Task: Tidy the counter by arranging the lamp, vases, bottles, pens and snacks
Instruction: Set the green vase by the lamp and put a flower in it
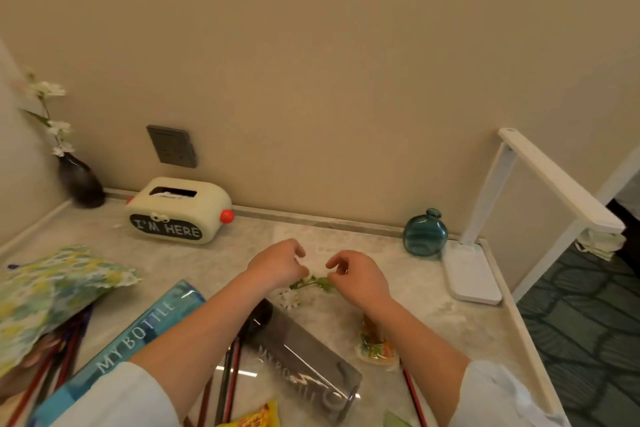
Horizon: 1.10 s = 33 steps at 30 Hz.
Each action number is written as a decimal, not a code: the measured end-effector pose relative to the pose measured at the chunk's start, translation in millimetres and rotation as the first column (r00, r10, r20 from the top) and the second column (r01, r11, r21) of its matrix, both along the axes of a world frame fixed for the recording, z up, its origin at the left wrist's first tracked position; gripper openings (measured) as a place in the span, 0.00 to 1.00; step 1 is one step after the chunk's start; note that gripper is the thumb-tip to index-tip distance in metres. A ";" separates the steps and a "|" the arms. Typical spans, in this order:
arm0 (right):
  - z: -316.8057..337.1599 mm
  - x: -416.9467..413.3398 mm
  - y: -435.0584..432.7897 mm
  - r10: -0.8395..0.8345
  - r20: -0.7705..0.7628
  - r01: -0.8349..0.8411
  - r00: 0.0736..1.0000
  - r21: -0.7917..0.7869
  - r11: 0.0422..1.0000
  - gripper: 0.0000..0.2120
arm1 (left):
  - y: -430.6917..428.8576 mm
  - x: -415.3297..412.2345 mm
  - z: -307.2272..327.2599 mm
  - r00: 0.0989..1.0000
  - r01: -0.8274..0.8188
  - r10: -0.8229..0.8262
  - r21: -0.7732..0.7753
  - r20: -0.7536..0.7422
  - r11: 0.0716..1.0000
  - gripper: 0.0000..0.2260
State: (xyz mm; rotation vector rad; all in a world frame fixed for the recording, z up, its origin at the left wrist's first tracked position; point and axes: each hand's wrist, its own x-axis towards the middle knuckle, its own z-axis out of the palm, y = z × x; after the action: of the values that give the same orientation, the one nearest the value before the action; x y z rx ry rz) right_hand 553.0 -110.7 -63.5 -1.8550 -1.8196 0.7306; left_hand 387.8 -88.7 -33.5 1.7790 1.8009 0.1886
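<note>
Flower sprig [311,282], a little green stem with leaves and a white bloom, lies on the desk [346,246] right between both hands. The right hand [360,279] has its fingers [334,276] curled in and pinched on the leafy end of the stem. The left hand [277,263] is curled too, fingertips bunched at the other end of the stem, but I honestly can't tell whether it's actually gripping it or just touching.

Going outward: a grey clear bottle [301,360] lies on its side under the forearms, and a blue bottle [138,333] reading "MY BOTTLE" lies just left of it. Pens [230,378] poke out between them, with more pens [65,357] off to the left under a flowery pouch [45,288]. A small snack packet [375,347] sits by the right wrist, and a yellow snack bag [258,416] is at the bottom edge.

Further back, a teal glass vase [425,234] stands upright just beside the white lamp [519,215] at the right end. A cream tissue box [178,210] saying "I'M HERE" is near the wall, and a dark vase [80,184] with white blossoms stands in the left corner.
</note>
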 end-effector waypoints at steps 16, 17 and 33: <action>-28.6 -38.5 -10.6 0.051 0.059 -0.037 0.997 -0.212 0.977 0.22 | -0.3 -13.6 -34.4 0.912 0.196 -0.234 -0.143 -0.336 0.970 0.11; -29.2 -38.8 -11.1 0.021 0.030 -0.015 0.999 -0.207 0.978 0.20 | -0.2 -14.1 -36.1 0.925 0.190 -0.222 -0.131 -0.309 0.973 0.11; 95.7 -22.3 22.5 -0.284 -0.654 0.383 0.701 0.009 0.924 0.10 | 23.7 18.5 54.5 0.897 -0.027 -0.128 0.340 0.423 0.940 0.08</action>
State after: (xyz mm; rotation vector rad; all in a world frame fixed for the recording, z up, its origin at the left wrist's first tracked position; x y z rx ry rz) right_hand 530.8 -88.2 32.2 -1.5078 -1.0224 0.9202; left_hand 406.3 -65.0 21.0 1.8205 1.4493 0.8573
